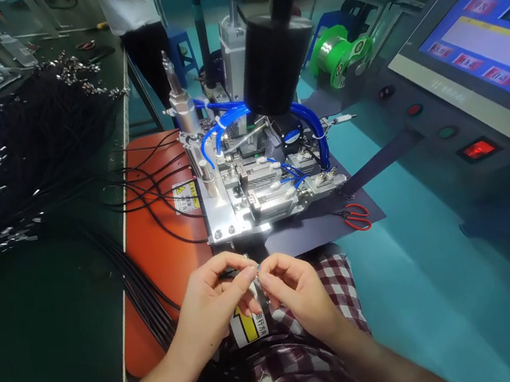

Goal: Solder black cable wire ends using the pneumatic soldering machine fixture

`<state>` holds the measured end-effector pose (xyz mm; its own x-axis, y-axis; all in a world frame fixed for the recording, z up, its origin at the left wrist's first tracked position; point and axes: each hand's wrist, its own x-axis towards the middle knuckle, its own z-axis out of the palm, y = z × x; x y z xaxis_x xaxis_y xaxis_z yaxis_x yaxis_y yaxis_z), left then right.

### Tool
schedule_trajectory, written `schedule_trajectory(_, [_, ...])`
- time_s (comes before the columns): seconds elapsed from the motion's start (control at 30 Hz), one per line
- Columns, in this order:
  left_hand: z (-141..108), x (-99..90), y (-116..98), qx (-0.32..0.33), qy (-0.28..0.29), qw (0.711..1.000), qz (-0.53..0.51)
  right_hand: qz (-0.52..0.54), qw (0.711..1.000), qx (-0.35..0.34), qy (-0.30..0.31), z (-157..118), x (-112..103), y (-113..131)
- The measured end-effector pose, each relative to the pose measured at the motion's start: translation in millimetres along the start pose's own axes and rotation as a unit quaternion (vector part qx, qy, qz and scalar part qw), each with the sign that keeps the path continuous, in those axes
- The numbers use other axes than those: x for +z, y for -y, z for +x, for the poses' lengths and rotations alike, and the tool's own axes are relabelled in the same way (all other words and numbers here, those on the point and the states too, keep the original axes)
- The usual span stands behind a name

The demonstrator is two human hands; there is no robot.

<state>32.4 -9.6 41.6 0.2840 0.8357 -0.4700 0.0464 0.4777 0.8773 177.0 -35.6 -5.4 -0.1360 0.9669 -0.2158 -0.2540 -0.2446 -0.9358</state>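
Centrally, my left hand [215, 300]: thumb and forefinger pinched together on a tiny piece [258, 268], bluish, too small to identify.
My right hand [297, 285]: thumb and forefinger pinching the same piece, fingertips meeting the left's.
Tiny piece: between my fingertips, above my checkered clothing [291, 369], near the metal machine [276, 197].
Black cables [141, 290]: bundled across the orange board [161, 217], left.
Red-handled scissors [357, 217]: on a dark plate [312, 233], right.

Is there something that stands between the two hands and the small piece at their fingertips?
Nothing visible does: the left hand and right hand meet at the small piece, though the fingers hide most of it. The red-handled scissors lie off to the right, not between.
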Motion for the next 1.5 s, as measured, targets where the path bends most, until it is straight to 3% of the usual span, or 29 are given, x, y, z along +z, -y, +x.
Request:
schedule_trajectory(0.13, [-1.4,2.2,4.4,0.025,-0.027,0.999,0.027,-0.015,1.000,0.014,0.010,-4.7,3.2,3.8])
schedule_trajectory(0.2, [-1.0,2.3,9.8,0.083,-0.060,0.993,0.061,-0.012,1.000,0.027,-0.004,-7.2,8.6,4.9])
schedule_trajectory(0.3, [0.5,0.5,16.2,0.212,-0.123,0.956,0.162,-0.002,0.998,0.043,-0.035,-9.3,16.6,4.0])
schedule_trajectory(0.33, [1.0,-0.5,16.4,0.222,-0.126,0.950,0.181,0.000,0.998,0.047,-0.042,-9.5,18.2,3.4])
schedule_trajectory(0.47, [3.0,-4.9,6.3,0.067,-0.029,0.993,0.096,0.011,0.997,0.057,-0.042,-7.8,17.6,3.5])
schedule_trajectory(0.53, [3.7,-6.6,-0.6,0.021,0.009,0.999,0.036,0.012,0.997,0.059,-0.040,-6.5,15.5,5.3])
schedule_trajectory(0.67, [3.9,-7.5,-4.7,-0.006,0.014,1.000,-0.011,0.011,0.998,0.059,-0.033,-5.2,14.1,7.7])
schedule_trajectory(0.8, [6.0,-7.6,5.4,-0.027,-0.002,0.999,-0.040,0.008,0.998,0.060,-0.025,-7.5,16.6,6.6])
schedule_trajectory(1.0, [11.0,-10.4,11.6,-0.034,0.024,0.996,-0.077,-0.009,0.998,0.065,-0.026,-9.6,17.3,6.8])
schedule_trajectory(1.23, [1.4,-7.9,-4.6,-0.041,0.037,0.998,-0.011,-0.044,0.997,0.042,-0.047,-8.4,11.6,12.6])
schedule_trajectory(1.37, [1.9,-5.4,6.1,-0.062,0.021,0.995,-0.076,-0.040,0.997,0.030,-0.057,-8.4,18.5,7.3])
schedule_trajectory(1.5, [6.5,-5.6,10.0,-0.074,0.041,0.990,-0.112,-0.046,0.996,0.018,-0.074,-7.1,22.5,-0.5])
